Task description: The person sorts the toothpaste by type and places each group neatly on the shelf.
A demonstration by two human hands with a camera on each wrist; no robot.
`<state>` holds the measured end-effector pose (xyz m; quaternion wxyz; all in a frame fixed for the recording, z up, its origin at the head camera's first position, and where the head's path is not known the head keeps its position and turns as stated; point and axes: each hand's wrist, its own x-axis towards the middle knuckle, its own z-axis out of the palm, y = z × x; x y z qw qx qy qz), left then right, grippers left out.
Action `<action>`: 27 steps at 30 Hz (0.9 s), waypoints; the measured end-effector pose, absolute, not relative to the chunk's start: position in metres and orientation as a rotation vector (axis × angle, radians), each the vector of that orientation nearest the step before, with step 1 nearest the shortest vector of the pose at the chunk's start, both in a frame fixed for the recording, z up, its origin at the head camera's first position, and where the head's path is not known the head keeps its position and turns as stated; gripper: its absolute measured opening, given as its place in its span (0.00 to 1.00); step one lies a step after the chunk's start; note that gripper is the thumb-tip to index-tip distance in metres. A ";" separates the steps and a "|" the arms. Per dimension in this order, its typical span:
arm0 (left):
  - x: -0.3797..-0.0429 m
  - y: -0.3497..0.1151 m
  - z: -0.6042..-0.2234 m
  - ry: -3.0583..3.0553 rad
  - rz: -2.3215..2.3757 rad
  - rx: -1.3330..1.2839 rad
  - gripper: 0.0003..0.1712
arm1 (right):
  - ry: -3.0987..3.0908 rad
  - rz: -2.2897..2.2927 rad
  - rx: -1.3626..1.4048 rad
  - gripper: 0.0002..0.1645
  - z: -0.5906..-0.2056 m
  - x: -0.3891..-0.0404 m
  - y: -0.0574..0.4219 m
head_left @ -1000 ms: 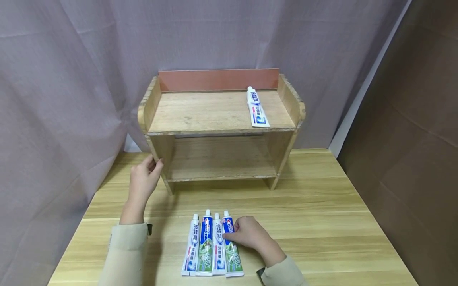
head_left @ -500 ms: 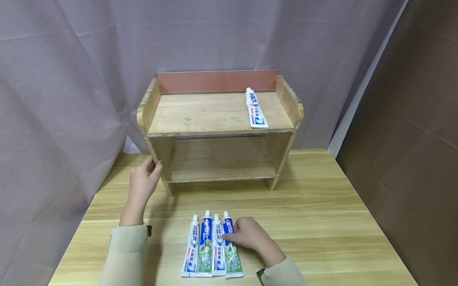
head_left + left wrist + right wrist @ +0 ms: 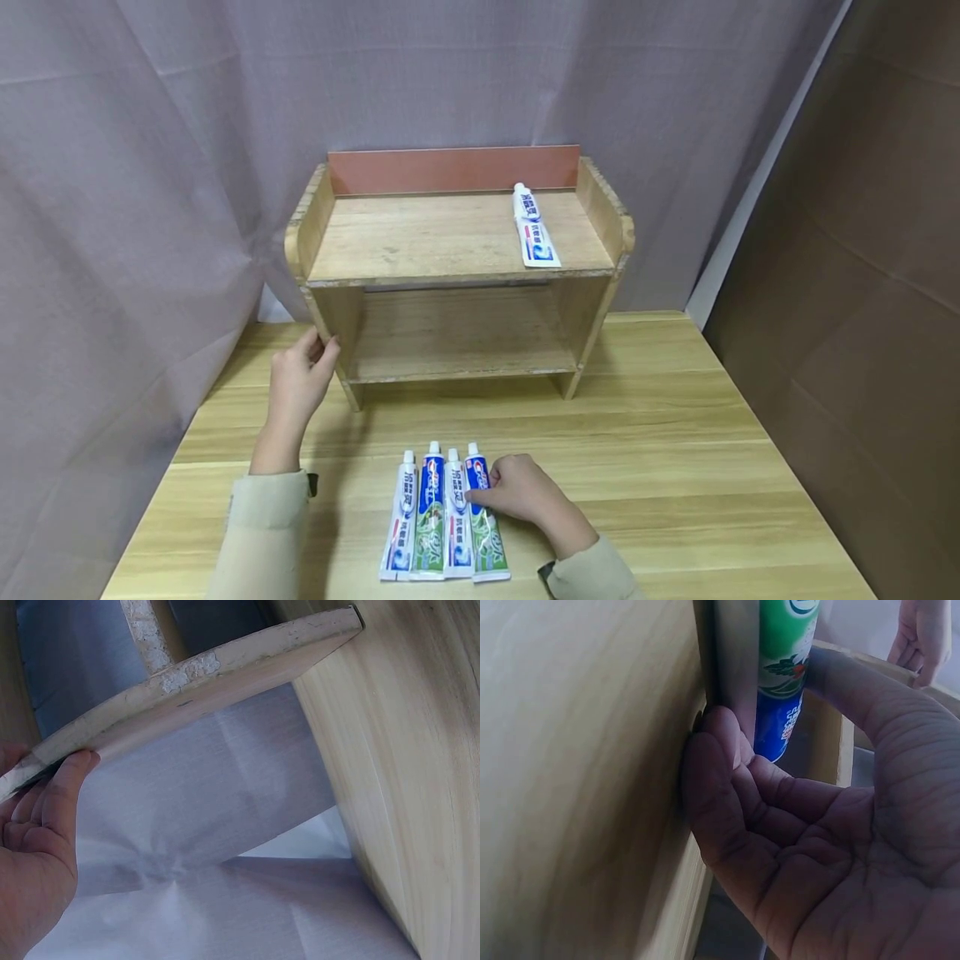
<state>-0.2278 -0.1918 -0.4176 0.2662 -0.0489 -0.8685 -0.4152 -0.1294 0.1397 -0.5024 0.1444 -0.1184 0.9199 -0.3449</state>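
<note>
A two-tier wooden shelf point(image 3: 420, 237) stands on the table, and my left hand point(image 3: 296, 379) pinches the front edge of its left side panel point(image 3: 217, 675) between thumb and fingers. Several toothpaste tubes lie side by side in front of it, caps toward the shelf: white-and-blue ones alternate with blue-and-green ones. My right hand point(image 3: 528, 492) holds the rightmost blue-and-green toothpaste tube point(image 3: 490, 546), thumb across its top and curled fingers at its right side. In the right wrist view the fingertips reach down to the tabletop beside this tube point(image 3: 784, 656). One more white toothpaste tube point(image 3: 536, 233) lies on the top board, toward the right.
A reddish-brown strip point(image 3: 453, 171) runs along the back of the top board. Grey-purple cloth point(image 3: 150, 167) hangs behind and at the left, and a brown panel point(image 3: 847, 275) stands at the right. The wood-grain table point(image 3: 675, 467) extends on both sides of the shelf.
</note>
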 end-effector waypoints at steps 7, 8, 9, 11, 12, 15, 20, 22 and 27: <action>-0.228 -0.192 -0.417 -2.350 -1.128 -0.126 0.14 | 2.663 -0.981 -0.334 0.31 -0.503 -0.130 0.140; -0.228 -0.192 -0.417 -2.349 -1.128 -0.125 0.14 | 2.662 -0.982 -0.331 0.31 -0.503 -0.130 0.140; -0.228 -0.192 -0.417 -2.349 -1.129 -0.126 0.13 | 2.659 -0.984 -0.327 0.31 -0.502 -0.130 0.140; -0.228 -0.192 -0.417 -2.351 -1.130 -0.125 0.13 | 2.654 -0.985 -0.322 0.31 -0.502 -0.130 0.139; -0.228 -0.192 -0.417 -2.352 -1.130 -0.124 0.13 | 2.653 -0.985 -0.321 0.31 -0.502 -0.130 0.139; -0.229 -0.192 -0.417 -2.357 -1.134 -0.124 0.14 | 2.652 -0.986 -0.324 0.31 -0.502 -0.130 0.139; -0.228 -0.193 -0.417 -2.364 -1.126 -0.116 0.14 | 2.652 -0.987 -0.324 0.31 -0.502 -0.131 0.139; -0.228 -0.193 -0.417 -2.369 -1.120 -0.110 0.14 | 2.652 -0.985 -0.324 0.31 -0.502 -0.131 0.139; -0.228 -0.193 -0.418 -2.374 -1.122 -0.108 0.14 | 2.656 -0.984 -0.317 0.31 -0.503 -0.131 0.139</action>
